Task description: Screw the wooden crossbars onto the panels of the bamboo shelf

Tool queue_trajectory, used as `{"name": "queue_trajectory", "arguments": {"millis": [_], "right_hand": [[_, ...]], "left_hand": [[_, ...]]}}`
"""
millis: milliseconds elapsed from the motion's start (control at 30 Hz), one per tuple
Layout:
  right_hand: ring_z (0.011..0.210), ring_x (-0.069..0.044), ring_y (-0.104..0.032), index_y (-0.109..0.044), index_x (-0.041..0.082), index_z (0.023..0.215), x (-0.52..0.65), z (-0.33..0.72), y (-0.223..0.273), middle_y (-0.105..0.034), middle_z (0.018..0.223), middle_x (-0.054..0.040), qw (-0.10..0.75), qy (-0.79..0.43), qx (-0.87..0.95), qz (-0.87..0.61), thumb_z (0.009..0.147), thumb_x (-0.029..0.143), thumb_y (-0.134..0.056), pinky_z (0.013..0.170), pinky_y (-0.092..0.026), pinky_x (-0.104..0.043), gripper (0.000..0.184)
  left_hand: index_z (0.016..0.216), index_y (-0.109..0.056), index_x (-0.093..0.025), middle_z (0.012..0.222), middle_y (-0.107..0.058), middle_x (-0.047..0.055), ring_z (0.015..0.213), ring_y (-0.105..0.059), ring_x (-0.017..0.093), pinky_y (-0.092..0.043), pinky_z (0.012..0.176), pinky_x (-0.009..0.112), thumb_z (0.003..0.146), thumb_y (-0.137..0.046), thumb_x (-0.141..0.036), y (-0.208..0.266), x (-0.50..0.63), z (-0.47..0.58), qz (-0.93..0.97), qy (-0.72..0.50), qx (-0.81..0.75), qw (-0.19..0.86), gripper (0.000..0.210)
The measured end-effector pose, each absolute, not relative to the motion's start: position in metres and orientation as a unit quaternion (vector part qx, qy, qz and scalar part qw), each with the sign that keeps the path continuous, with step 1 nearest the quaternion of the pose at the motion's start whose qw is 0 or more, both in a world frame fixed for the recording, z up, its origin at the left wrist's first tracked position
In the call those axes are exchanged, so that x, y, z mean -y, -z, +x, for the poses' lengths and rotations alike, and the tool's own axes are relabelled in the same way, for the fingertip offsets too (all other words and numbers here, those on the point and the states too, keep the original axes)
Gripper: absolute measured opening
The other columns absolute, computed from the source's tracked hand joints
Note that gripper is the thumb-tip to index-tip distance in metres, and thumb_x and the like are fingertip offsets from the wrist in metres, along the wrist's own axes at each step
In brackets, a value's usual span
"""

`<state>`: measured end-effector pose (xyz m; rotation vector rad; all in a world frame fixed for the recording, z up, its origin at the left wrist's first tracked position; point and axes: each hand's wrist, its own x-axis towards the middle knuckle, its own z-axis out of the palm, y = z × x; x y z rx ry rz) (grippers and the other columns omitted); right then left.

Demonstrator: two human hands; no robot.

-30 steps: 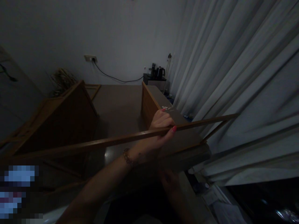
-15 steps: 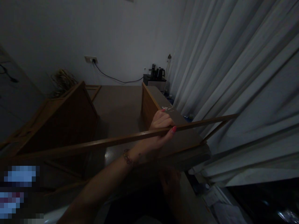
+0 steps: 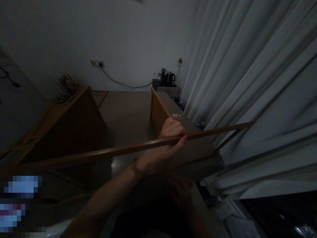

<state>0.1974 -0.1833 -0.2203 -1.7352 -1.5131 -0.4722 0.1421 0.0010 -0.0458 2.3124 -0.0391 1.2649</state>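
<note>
A long, narrow wooden rail [image 3: 138,145] runs across the view, rising slightly to the right. My left hand [image 3: 173,130], with red nails and a bracelet at the wrist, is closed around it, thumb on the near side and fingers over the far side. At its right end the rail joins a slanting wooden brace [image 3: 228,140]. Lower down, in deep shadow, is my right hand [image 3: 182,190], close to a dark padded-looking edge [image 3: 203,167]. Its fingers are too dim to show whether they hold anything.
Wooden panels stand at the left [image 3: 66,132] and in the middle [image 3: 158,110] beyond the rail. A black kettle [image 3: 170,78] sits on a small cabinet [image 3: 164,86] by the wall, with a cable [image 3: 128,86] leading to a socket. Pale curtains [image 3: 247,82] hang at the right.
My left hand keeps its hold on the rail, nearly unmoved. In the shadow, my right hand has shifted slightly and its fingers have changed pose. The view has moved very little.
</note>
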Motion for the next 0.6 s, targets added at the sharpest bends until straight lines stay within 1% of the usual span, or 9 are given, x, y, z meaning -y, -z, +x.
{"name": "queue_trajectory", "arguments": {"millis": [167,267,367,500,600], "right_hand": [[0.081,-0.016,-0.057,-0.069,0.031,0.089,0.181,0.2,0.211,-0.07,0.085,0.0022,0.367,0.191,0.615,-0.672,0.099,0.034,-0.048,0.08,-0.029,-0.034,0.024],[0.081,-0.016,-0.057,-0.069,0.03,0.088,0.18,0.197,0.209,-0.07,0.085,0.0017,0.359,0.18,0.611,-0.682,0.098,0.034,-0.05,0.081,-0.029,-0.034,0.021],[0.082,-0.016,-0.059,-0.068,0.029,0.088,0.18,0.193,0.209,-0.07,0.085,0.0019,0.37,0.154,0.594,-0.698,0.097,0.035,-0.052,0.082,-0.03,-0.034,0.019],[0.08,-0.016,-0.06,-0.068,0.029,0.088,0.181,0.188,0.208,-0.071,0.083,0.0031,0.374,0.134,0.581,-0.71,0.097,0.038,-0.052,0.081,-0.03,-0.034,0.02],[0.079,-0.016,-0.061,-0.067,0.028,0.087,0.181,0.185,0.209,-0.071,0.082,0.0019,0.384,0.12,0.567,-0.719,0.097,0.039,-0.052,0.08,-0.031,-0.034,0.022]], "left_hand": [[0.075,-0.046,-0.021,0.075,-0.051,-0.001,0.081,-0.051,0.017,-0.042,0.1,0.043,0.099,-0.034,-0.039,0.044,0.0,0.144,0.835,-0.479,0.028,0.267,0.032],[0.076,-0.047,-0.021,0.076,-0.051,-0.001,0.081,-0.051,0.016,-0.042,0.101,0.043,0.099,-0.034,-0.039,0.043,0.0,0.144,0.832,-0.483,0.039,0.27,0.032],[0.076,-0.047,-0.021,0.077,-0.051,0.0,0.084,-0.052,0.017,-0.041,0.103,0.044,0.099,-0.033,-0.041,0.043,0.0,0.143,0.838,-0.475,0.029,0.267,0.033],[0.077,-0.049,-0.021,0.077,-0.052,0.0,0.084,-0.052,0.017,-0.041,0.103,0.044,0.099,-0.034,-0.038,0.043,0.0,0.142,0.841,-0.474,0.033,0.258,0.031],[0.076,-0.047,-0.021,0.076,-0.051,-0.001,0.082,-0.051,0.016,-0.041,0.105,0.043,0.099,-0.034,-0.038,0.041,0.0,0.142,0.841,-0.479,0.039,0.25,0.031]]}}
